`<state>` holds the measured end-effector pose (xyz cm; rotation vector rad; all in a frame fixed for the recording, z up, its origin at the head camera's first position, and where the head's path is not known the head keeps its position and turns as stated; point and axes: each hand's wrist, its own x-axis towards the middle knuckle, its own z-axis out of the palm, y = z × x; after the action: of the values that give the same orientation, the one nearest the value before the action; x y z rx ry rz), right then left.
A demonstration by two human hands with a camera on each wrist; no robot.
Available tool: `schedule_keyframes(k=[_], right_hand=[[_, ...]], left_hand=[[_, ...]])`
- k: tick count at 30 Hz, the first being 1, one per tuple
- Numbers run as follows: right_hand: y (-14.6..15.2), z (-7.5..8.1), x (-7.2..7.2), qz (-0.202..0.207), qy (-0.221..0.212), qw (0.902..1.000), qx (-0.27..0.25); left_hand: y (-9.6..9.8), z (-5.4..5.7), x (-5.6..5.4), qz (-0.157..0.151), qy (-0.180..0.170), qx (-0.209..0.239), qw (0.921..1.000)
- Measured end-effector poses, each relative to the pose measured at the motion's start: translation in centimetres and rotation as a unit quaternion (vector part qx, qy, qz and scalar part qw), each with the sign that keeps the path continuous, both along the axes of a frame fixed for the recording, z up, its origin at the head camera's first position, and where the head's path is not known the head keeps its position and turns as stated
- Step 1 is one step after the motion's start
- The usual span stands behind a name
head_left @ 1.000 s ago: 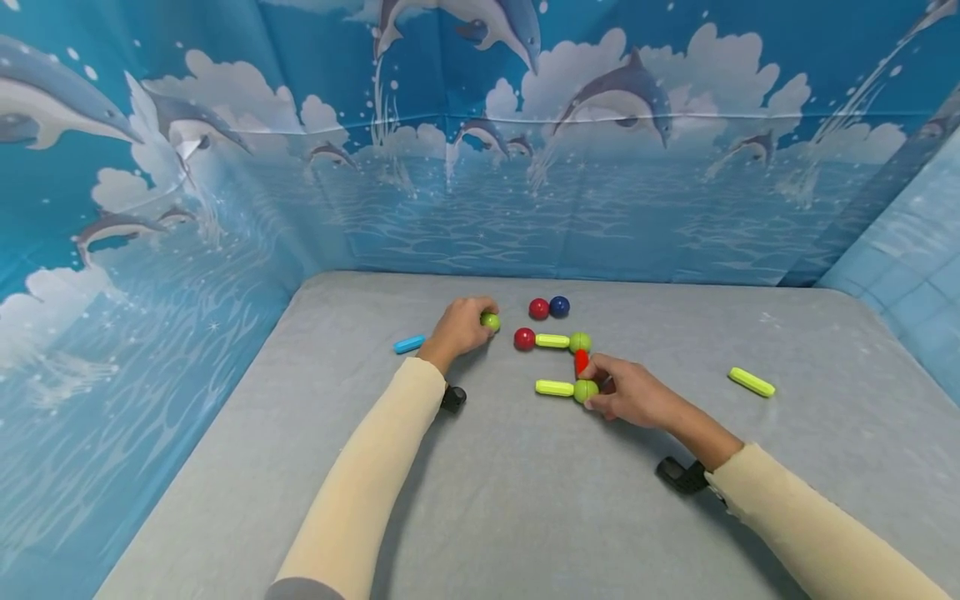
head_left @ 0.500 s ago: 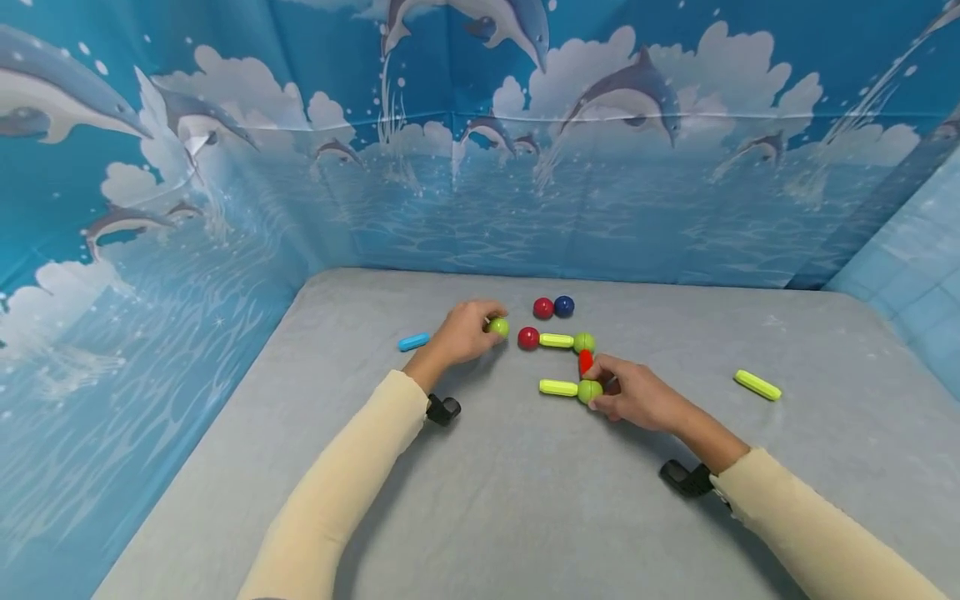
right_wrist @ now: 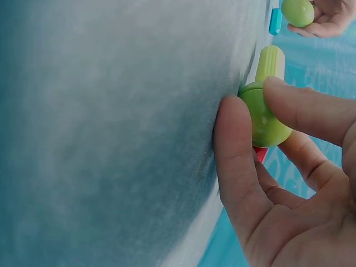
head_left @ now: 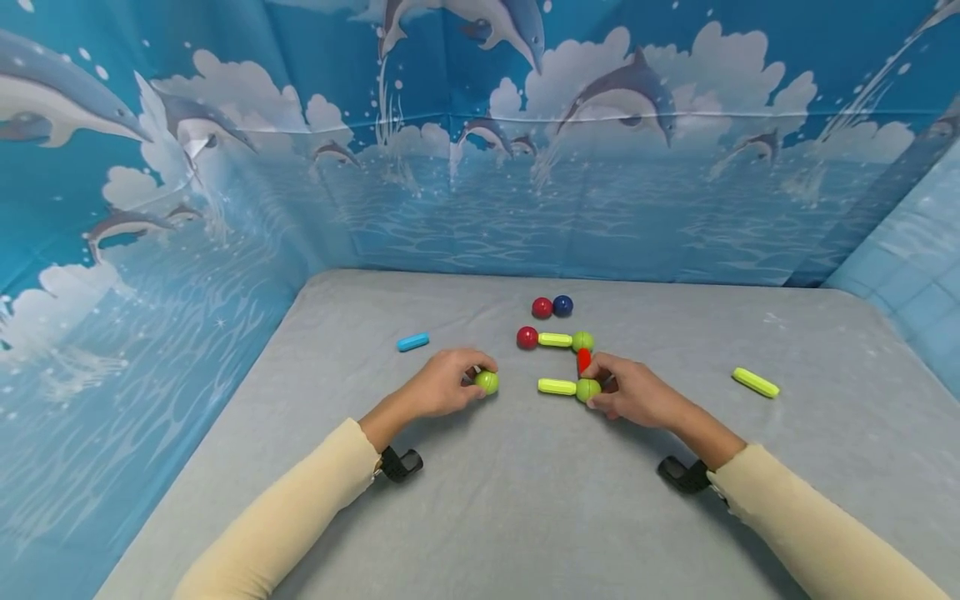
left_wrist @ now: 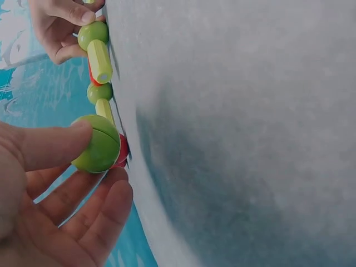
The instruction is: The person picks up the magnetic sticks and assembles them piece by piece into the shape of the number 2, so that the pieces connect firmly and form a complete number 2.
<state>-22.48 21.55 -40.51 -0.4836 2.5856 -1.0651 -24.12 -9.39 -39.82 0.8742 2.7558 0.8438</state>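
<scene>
My left hand [head_left: 447, 383] pinches a loose green ball [left_wrist: 99, 143] between thumb and fingers, left of the joined pieces. With my right hand [head_left: 633, 392] I grip another green ball [right_wrist: 262, 115] at the near corner of the joined shape. From that ball a yellow-green rod [head_left: 557, 387] points left, its far end bare. A red rod [head_left: 584, 361], partly behind my right fingers, runs back to a third green ball [head_left: 582, 341]. There a second yellow-green rod [head_left: 555, 340] leads left to a red ball [head_left: 527, 337].
Behind the joined shape, a red ball [head_left: 542, 308] and a dark blue ball [head_left: 562, 306] sit side by side. A blue rod [head_left: 412, 342] lies at the left and a loose yellow-green rod [head_left: 755, 382] at the right. A dolphin-print curtain [head_left: 465, 208] borders the grey table [head_left: 480, 517].
My left hand has brought its green ball toward me, from beside the far red ball to left of the near rod. My right hand keeps its hold in place.
</scene>
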Motion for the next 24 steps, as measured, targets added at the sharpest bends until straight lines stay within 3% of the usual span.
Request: schedule_keyframes(k=[13, 24], right_hand=[[-0.1, 0.0, 0.2, -0.003, -0.004, 1.0, -0.002], [-0.4, 0.0, 0.0, -0.002, -0.008, 1.0, 0.003]], left_hand=[[1.2, -0.2, -0.4, 0.0, -0.036, 0.013, 0.9993], [2.1, -0.5, -1.1, 0.038, -0.078, 0.046, 0.9952]])
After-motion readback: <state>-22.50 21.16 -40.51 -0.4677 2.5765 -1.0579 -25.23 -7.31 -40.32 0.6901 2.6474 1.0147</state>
